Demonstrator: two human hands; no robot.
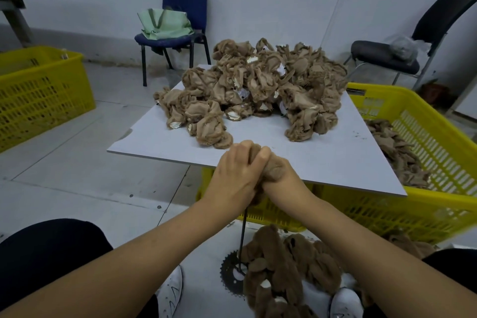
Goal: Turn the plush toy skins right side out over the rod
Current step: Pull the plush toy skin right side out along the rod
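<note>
**Both hands clamp one skin on the rod tip**

Fingers of the left hand (233, 175) and the right hand (277, 175) curl tightly around a single brown plush skin (271, 165), which sits bunched between both fists. Both hands press together directly above the rod (243, 237), so the fabric can be forced down over the rod tip; the tip itself is hidden inside the grip.

The rod stands upright below the hands, fixed in a toothed sprocket base (231, 275) on the floor, apparently to keep it steady under downward pressure. Just right of the rod base lies a pile of furry, turned skins (291, 266), within dropping reach. Beyond the rod, a white board (258, 137) rests across a yellow crate (418, 162) and carries the heap of unturned skins (258, 90), backing side out, within arm's reach. More skins lie inside that crate, right of the rod.

Judgement: inversion of this skin is mid-stroke; most of the stock is unprocessed.
</note>
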